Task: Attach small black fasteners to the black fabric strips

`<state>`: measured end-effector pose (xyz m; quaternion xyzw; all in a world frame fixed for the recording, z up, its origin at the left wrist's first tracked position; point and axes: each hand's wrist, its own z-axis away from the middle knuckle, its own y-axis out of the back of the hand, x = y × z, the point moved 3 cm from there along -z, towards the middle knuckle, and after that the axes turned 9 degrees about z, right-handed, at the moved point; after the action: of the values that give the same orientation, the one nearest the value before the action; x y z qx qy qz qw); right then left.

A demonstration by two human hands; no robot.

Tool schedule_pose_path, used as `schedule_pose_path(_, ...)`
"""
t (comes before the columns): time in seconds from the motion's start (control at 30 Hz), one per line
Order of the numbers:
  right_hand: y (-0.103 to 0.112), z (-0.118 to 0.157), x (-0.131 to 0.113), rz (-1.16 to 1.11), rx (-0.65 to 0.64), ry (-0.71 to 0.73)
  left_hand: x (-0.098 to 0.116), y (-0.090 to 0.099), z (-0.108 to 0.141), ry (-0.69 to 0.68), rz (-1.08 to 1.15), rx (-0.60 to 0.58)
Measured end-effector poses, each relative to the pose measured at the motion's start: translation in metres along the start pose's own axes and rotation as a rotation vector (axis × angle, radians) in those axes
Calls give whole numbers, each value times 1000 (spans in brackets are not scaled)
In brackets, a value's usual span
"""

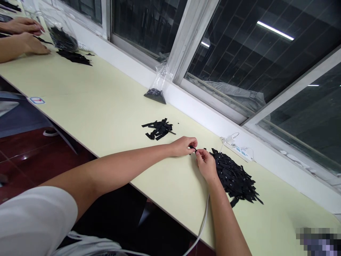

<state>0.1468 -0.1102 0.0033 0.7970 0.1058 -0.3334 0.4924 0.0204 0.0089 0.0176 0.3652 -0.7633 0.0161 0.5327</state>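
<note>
Far left, at the picture's edge: a co-worker's hands (pixel 25 35) cut off at the forearm, flat by a scatter of black pieces (pixel 74 57) and a clear bag (pixel 60 30). Pale yellow table (pixel 87 103) running diagonally, near edge dropping to dark red floor, far edge meeting the white window sill (pixel 191 103); broad bare stretch between the co-worker's spot and the middle. Against the sill, a small clear bag (pixel 157 87) with dark contents, too small to identify. Below it, a small pile of black strips (pixel 159 129). Left hand (pixel 183 145) and right hand (pixel 206 165) meeting fingertip to fingertip, both pinched shut on one small black strip (pixel 193 148), mostly hidden by fingers. Just right, touching the right hand, a large heap of black strips (pixel 234 177). Behind it, a white power strip (pixel 241 149). Bottom right corner blurred.
</note>
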Motion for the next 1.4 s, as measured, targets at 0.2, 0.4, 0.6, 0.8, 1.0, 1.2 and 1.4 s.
schedule_pose_path(0.2, -2, -2, 2, -80, -22, -28, 4, 0, 1, -41, 35, 18)
schedule_pose_path(0.4, -7, -1, 4, -234, -64, -117, 3, -3, 0, -25, 151, 80)
schedule_pose_path(0.6, -7, -1, 5, -320, -73, -135, -1, -8, -2, 22, 283, 95)
schedule_pose_path(0.8, -6, -1, 2, -376, -80, -139, -4, -10, -3, 89, 314, 65)
schedule_pose_path(1.0, -7, -1, 0, -402, -91, -121, -6, -10, -4, 115, 289, 43)
schedule_pose_path(1.2, -6, -1, 2, -388, -89, -110, -11, -9, -4, 161, 281, 8)
schedule_pose_path(1.4, -6, -1, 2, -336, -67, -125, -12, -7, -5, 169, 234, 60)
